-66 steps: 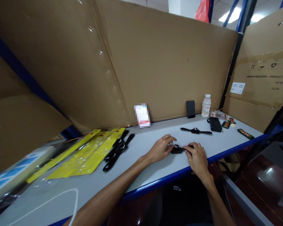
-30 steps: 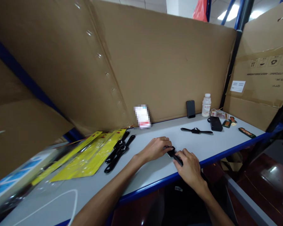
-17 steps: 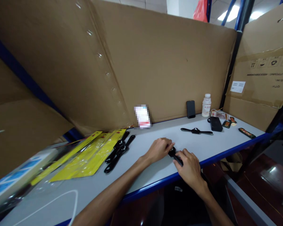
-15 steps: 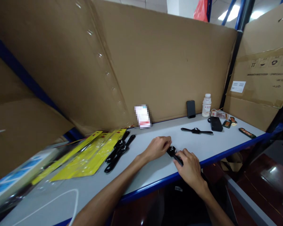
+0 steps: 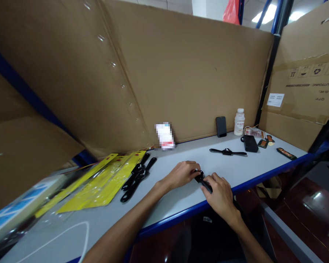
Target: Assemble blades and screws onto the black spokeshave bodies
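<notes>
The left hand [image 5: 182, 174] pinches the case of a black smartwatch [image 5: 202, 179], and the right hand [image 5: 219, 191] grips its strap. The watch is between them, near the surface's [image 5: 230, 168] front edge. A loosened pinch could let it slide off.

We see yellow packets [image 5: 98, 182] lower left; black straps [image 5: 138, 174] beside them; a white bottle [image 5: 239, 122] and a phone [image 5: 220, 126] right of centre.

- Left hand [image 5: 184, 174] and right hand [image 5: 218, 193] pinch a black watch [image 5: 202, 179] at the table's [image 5: 181, 199] near blue edge.
- Another watch [image 5: 227, 152] lies farther right.
- Yellow packets [image 5: 98, 182] lie left, beside black straps [image 5: 137, 176].
</notes>
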Tool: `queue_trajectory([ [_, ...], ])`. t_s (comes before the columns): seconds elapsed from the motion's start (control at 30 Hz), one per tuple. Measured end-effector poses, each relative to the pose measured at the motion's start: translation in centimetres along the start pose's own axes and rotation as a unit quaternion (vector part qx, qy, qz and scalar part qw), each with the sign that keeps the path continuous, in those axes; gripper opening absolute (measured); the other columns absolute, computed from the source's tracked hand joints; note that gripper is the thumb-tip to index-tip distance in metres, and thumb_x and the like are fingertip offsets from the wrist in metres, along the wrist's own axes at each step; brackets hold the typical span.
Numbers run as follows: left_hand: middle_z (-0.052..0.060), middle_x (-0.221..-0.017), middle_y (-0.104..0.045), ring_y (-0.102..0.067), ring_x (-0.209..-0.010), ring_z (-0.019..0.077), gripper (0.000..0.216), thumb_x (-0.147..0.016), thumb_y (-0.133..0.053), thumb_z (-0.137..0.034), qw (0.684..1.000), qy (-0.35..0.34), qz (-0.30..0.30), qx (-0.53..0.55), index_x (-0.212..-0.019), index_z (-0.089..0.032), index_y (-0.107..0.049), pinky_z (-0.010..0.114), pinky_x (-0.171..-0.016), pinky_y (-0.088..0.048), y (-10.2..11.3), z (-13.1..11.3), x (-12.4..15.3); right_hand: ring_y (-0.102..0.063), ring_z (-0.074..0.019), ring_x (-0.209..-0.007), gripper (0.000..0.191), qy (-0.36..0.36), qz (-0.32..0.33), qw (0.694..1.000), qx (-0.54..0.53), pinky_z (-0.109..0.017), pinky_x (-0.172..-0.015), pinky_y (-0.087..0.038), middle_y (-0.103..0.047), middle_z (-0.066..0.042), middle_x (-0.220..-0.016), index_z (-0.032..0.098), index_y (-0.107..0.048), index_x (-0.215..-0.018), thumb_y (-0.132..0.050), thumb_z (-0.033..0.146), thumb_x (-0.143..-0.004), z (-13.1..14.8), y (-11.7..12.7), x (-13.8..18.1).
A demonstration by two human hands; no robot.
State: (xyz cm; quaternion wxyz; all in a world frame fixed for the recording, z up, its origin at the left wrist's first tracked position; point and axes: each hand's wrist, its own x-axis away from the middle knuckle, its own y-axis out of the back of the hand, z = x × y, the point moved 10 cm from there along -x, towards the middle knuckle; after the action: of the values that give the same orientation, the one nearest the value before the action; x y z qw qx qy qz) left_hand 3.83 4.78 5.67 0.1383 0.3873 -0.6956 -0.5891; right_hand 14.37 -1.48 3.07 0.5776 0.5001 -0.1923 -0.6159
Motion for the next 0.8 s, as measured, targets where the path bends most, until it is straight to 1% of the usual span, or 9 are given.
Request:
queue_trajectory([
  [0.13,0.001,-0.077,-0.064,-0.055,-0.067,0.0137,0.016,-0.092,-0.054,-0.019,0.999,0.003,-0.022,0.042,-0.087,-0.019,-0.069,0.025,-0.064,-0.041,0.2,-0.6,-0.1,-0.065,-0.019,-0.09,0.011,-0.002,0.002,1.0,0.005,-0.03,-0.083,-0.044,-0.069,-0.002,-0.102,0.026,-0.068,-0.103,-0.064,0.027,-0.092,0.1,0.0,0.0],
  [0.3,0.001,-0.075,-0.065,-0.057,-0.069,0.0144,0.017,-0.091,-0.054,-0.012,0.998,-0.01,-0.029,0.057,-0.083,-0.019,-0.069,0.026,-0.067,-0.042,0.1,-1.1,-0.1,-0.065,-0.0191,-0.091,0.012,-0.002,0.003,1.0,0.006,-0.03,-0.083,-0.044,-0.069,-0.001,-0.102,0.027,-0.068,-0.103,-0.064,0.027,-0.092,0.0,-0.1,0.0],
  [0.47,0.004,-0.083,-0.068,-0.062,-0.077,0.0166,0.02,-0.095,-0.051,-0.014,0.998,-0.033,-0.026,0.038,-0.086,-0.019,-0.069,0.028,-0.074,-0.046,-0.2,-1.0,-0.1,-0.064,-0.0188,-0.09,0.012,-0.004,0.006,1.0,0.0,-0.029,-0.083,-0.043,-0.068,-0.002,-0.102,0.026,-0.068,-0.103,-0.063,0.026,-0.092,-0.1,0.0,0.0],
  [0.63,0.006,-0.085,-0.067,-0.062,-0.08,0.0174,0.024,-0.098,-0.048,-0.017,0.998,-0.063,-0.018,-0.002,-0.087,-0.019,-0.069,0.028,-0.078,-0.047,-0.4,-1.3,0.2,-0.065,-0.0187,-0.091,0.012,-0.004,0.002,1.0,-0.004,-0.03,-0.084,-0.043,-0.068,-0.001,-0.102,0.026,-0.068,-0.102,-0.063,0.025,-0.092,-0.1,0.0,0.0],
  [0.7,0.005,-0.085,-0.067,-0.062,-0.08,0.0174,0.023,-0.097,-0.048,-0.016,0.998,-0.059,-0.018,0.0,-0.087,-0.019,-0.069,0.028,-0.077,-0.047,-0.4,-1.2,0.2,-0.065,-0.0187,-0.091,0.011,-0.004,0.0,1.0,-0.004,-0.03,-0.084,-0.043,-0.069,-0.001,-0.102,0.026,-0.068,-0.102,-0.063,0.025,-0.092,0.0,0.1,0.0],
  [0.8,0.005,-0.085,-0.066,-0.062,-0.079,0.0178,0.02,-0.096,-0.049,-0.016,0.999,-0.031,-0.025,-0.009,-0.086,-0.019,-0.067,0.028,-0.076,-0.047,-0.2,-1.0,0.0,-0.065,-0.0185,-0.09,0.011,-0.007,0.004,1.0,0.0,-0.029,-0.083,-0.044,-0.069,-0.001,-0.101,0.026,-0.068,-0.101,-0.063,0.026,-0.092,0.0,0.1,0.0],
])
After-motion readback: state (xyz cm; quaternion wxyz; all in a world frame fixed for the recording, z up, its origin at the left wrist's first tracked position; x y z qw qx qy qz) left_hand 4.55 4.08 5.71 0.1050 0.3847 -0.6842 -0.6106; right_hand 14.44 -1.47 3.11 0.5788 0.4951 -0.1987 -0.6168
